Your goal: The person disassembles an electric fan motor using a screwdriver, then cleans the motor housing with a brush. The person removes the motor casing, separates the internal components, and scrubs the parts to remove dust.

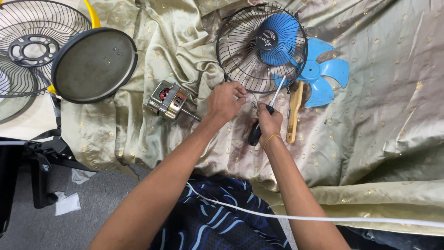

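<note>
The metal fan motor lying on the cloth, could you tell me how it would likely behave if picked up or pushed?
The fan motor looks like solid metal with copper windings, so it is probably heavy for its size and rigid. Its blocky frame should resist rolling, though the gold cloth beneath is wrinkled and may bunch when pushed.

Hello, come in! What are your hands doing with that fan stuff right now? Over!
Right hand shut on screwdriver. Left hand pinching something small at the fan guard rim. Motor, blue blade, brush lie close beside.

- Fan guards, wire: two (261, 46) (32, 51)
- Fan blade, blue: one (319, 71)
- Motor: one (167, 100)
- Screwdriver: one (263, 120)
- Brush, wooden-handled: one (293, 113)
- Round base plate: one (95, 65)
- White cable: one (300, 216)
</note>
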